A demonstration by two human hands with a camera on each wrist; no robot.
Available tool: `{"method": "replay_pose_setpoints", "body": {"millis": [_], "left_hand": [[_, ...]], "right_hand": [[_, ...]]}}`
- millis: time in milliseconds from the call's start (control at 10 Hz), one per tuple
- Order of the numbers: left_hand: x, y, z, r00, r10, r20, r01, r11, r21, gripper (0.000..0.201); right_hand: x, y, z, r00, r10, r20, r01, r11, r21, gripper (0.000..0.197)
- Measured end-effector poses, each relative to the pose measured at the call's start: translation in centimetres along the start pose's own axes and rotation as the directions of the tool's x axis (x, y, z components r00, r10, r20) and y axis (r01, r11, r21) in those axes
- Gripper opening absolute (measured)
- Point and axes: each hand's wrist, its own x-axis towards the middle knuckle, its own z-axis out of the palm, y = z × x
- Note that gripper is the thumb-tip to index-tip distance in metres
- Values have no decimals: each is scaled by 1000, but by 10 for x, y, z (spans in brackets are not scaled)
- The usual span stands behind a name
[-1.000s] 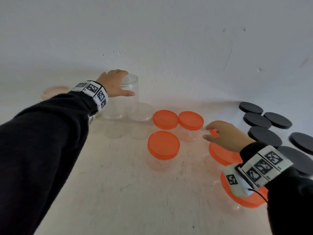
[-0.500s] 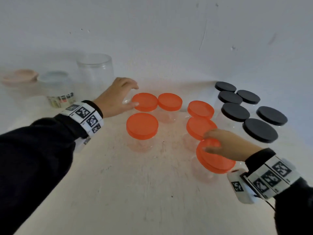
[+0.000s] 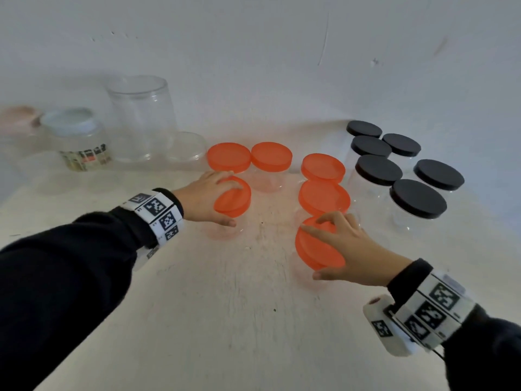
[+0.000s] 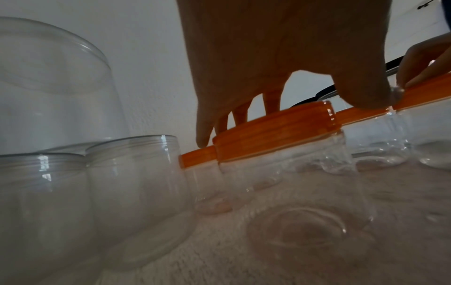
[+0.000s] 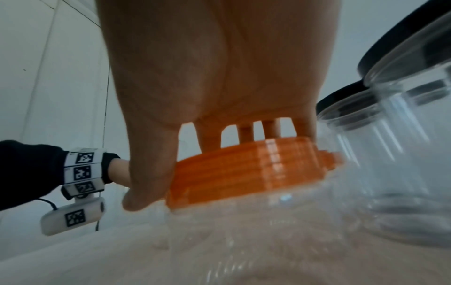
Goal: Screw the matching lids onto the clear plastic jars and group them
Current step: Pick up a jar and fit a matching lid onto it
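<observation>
1. Left hand (image 3: 205, 197): it reaches in from the left and grips the orange lid (image 3: 234, 196) of a clear jar (image 4: 302, 194). The fingers curl over the far rim and the thumb presses the near edge.
2. That jar stands on the pale table (image 3: 225, 320), just in front of two more orange-lidded jars (image 3: 249, 158) at the back of the group.
3. Right hand (image 3: 348, 251): it grips the orange lid (image 3: 315, 253) of the nearest clear jar (image 5: 256, 227). The fingers spread across the top of the lid and the thumb lies against its near edge. In the right wrist view this lid sits tilted on the jar.
4. Two further orange-lidded jars (image 3: 324, 183) stand in a row behind the right hand, one behind the other.
5. Black-lidded jars (image 3: 400, 170): six stand together on the right side of the table, just beside the orange row. The closest one is near the right hand but apart from it.
6. Open jars: a tall clear jar (image 3: 141, 117) with no lid stands at the back left, by the wall. A shorter open jar (image 3: 187, 146) stands just to its right, beside the orange group.
7. Labelled jar (image 3: 79, 142): it stands left of the tall jar and carries a pale lid and a printed band.
8. Each wrist carries a white band (image 3: 158, 211) printed with black square markers, over a dark sleeve (image 3: 56, 277).
</observation>
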Motion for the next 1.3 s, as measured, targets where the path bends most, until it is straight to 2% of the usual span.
{"method": "replay_pose_setpoints", "body": {"millis": [100,300,400,600,800,1000,1200,1300], "left_hand": [[3,1,1,999,-36,4,36,999,-17,84],[7,3,-8,997,-65,-41,63,996,-63,78],[5,4,-16,995,-43,-89,38,998,-56,77],[6,3,-65,969,-45,-243,20,995,-102,92],[25,1,-107,919,-88,-384,34,989,-144,80],[50,-2,-114,905,-138,-402,99,988,-116,80],[68,-7,-100,940,-147,-309,124,988,-94,80],[73,-11,-96,942,-144,-304,121,988,-95,76]], "right_hand": [[11,-15,0,998,-63,-9,63,998,3,85],[52,-33,-5,987,-120,-103,120,993,-1,72],[69,-34,-1,990,-104,-97,110,993,52,73],[90,-38,11,979,-106,-177,100,994,-45,78],[108,-42,9,979,-31,-200,17,997,-74,79],[118,-43,8,974,8,-224,-22,998,-61,78],[116,-42,9,968,13,-249,-16,1000,-13,77],[117,-42,8,968,11,-252,-15,1000,-14,77]]}}
